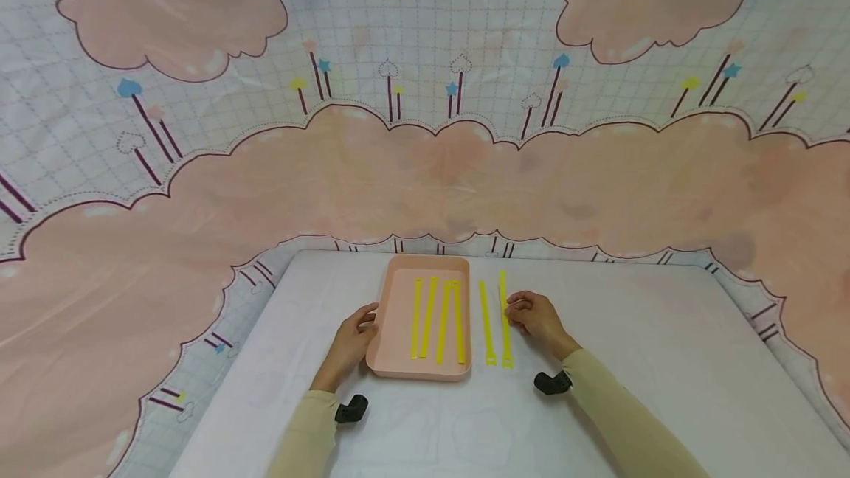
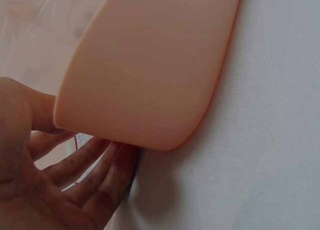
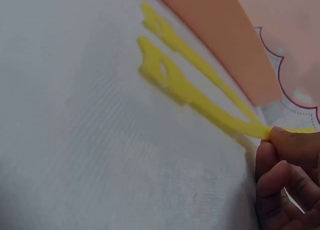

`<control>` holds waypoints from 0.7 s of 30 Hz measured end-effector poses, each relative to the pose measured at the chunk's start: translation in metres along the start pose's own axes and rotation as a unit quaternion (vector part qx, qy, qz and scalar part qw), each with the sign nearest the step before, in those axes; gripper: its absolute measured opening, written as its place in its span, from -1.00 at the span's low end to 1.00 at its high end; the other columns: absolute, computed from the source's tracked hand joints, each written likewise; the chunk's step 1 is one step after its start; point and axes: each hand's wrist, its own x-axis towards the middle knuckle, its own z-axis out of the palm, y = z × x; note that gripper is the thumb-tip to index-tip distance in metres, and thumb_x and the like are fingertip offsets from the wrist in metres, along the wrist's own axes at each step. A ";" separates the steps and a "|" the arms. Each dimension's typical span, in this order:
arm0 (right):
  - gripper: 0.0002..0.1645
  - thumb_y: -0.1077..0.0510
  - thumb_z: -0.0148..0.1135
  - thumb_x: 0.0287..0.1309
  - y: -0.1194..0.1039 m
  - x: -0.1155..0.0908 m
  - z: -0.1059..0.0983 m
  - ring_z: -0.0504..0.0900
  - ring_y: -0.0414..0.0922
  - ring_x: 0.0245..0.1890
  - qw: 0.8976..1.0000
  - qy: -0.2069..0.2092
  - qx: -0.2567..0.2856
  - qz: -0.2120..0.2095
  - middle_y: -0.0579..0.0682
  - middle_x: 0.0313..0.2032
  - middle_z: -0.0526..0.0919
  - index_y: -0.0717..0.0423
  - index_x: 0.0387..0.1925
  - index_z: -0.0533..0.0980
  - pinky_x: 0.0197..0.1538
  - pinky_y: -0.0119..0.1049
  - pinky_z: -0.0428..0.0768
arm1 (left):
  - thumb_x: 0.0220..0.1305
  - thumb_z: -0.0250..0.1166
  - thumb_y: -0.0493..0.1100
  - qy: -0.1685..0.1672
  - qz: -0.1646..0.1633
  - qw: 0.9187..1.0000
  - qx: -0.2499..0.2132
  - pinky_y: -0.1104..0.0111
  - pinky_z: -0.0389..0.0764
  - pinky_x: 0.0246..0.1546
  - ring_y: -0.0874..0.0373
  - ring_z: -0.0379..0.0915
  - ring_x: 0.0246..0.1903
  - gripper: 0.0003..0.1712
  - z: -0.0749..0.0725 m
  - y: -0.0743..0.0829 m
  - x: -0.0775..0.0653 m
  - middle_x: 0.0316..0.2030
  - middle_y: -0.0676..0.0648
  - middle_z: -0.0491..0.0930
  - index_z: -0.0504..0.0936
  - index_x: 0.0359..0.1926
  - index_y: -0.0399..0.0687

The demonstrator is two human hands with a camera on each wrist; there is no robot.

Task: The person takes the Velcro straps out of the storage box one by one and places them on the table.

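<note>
A pale pink rectangular tray (image 1: 392,345) lies on the table, with several yellow cable ties (image 1: 428,316) side by side in it. My left hand (image 1: 352,338) holds the tray's left side. In the left wrist view its thumb is at the rim and its fingers lie along the outer wall; the thumb tip is hidden. To the right of the tray, my right hand (image 1: 539,321) pinches a long yellow cable tie (image 3: 205,103) between thumb and forefinger. That tie's slotted head points toward me. A second cable tie (image 1: 486,319) lies between it and the tray.
A white table (image 1: 664,338) lies under everything. Behind it hangs a patterned cloth (image 1: 432,175) with pink clouds. Black wrist devices (image 1: 553,383) sit on both wrists.
</note>
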 end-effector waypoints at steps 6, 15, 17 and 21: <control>-0.79 0.31 0.27 0.18 0.001 -0.002 0.002 0.50 -0.22 -0.58 0.999 0.009 -0.038 -0.011 -0.03 -0.44 0.68 0.24 -0.13 0.54 -0.54 -0.40 0.45 | 0.37 0.09 -0.34 0.001 -0.005 1.000 0.001 0.05 0.57 0.06 -0.17 0.51 0.10 -0.45 0.000 -0.003 0.000 0.17 -0.33 0.51 0.38 0.37 -0.14; -0.73 0.22 0.32 0.17 0.000 -0.004 0.003 0.54 -0.20 -0.54 0.998 0.024 -0.052 -0.005 0.05 -0.38 0.67 0.26 -0.11 0.53 -0.50 -0.37 0.52 | 0.36 0.10 -0.34 -0.002 -0.001 1.000 -0.006 0.07 0.58 0.05 -0.16 0.53 0.09 -0.45 0.000 -0.003 0.000 0.17 -0.33 0.52 0.38 0.36 -0.14; -0.73 0.23 0.29 0.19 0.000 -0.004 0.002 0.53 -0.19 -0.54 0.999 0.020 -0.041 -0.006 0.06 -0.37 0.66 0.27 -0.10 0.52 -0.49 -0.36 0.53 | 0.36 0.10 -0.33 -0.002 -0.002 1.000 -0.008 0.09 0.58 0.05 -0.15 0.52 0.09 -0.45 0.000 -0.003 0.001 0.17 -0.32 0.52 0.38 0.36 -0.13; -0.72 0.24 0.25 0.22 0.001 -0.003 -0.001 0.52 -0.18 -0.53 1.000 0.008 -0.011 -0.002 0.05 -0.34 0.64 0.28 -0.06 0.51 -0.47 -0.35 0.55 | 0.35 0.10 -0.33 0.000 -0.002 1.000 -0.007 0.09 0.58 0.05 -0.16 0.53 0.09 -0.44 -0.001 -0.004 0.002 0.17 -0.32 0.52 0.38 0.37 -0.12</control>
